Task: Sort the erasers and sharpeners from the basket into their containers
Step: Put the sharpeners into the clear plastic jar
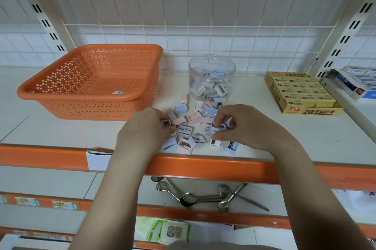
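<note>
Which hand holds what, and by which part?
Left hand pinches a sharpener by its sides; right hand pinches a blue sharpener at its edges.

1. An orange basket [89, 78] stands at the left of the white shelf [284, 127].
2. A clear jar [211, 74], partly filled with sharpeners, stands right of the basket.
3. A pile of pink and blue sharpeners [195, 125] lies in front of the jar.
4. The left hand [142, 129] pinches a sharpener at the pile's left edge.
5. The right hand [242, 125] pinches a blue one.
6. A yellow eraser box [303, 95] sits at the right.
</note>
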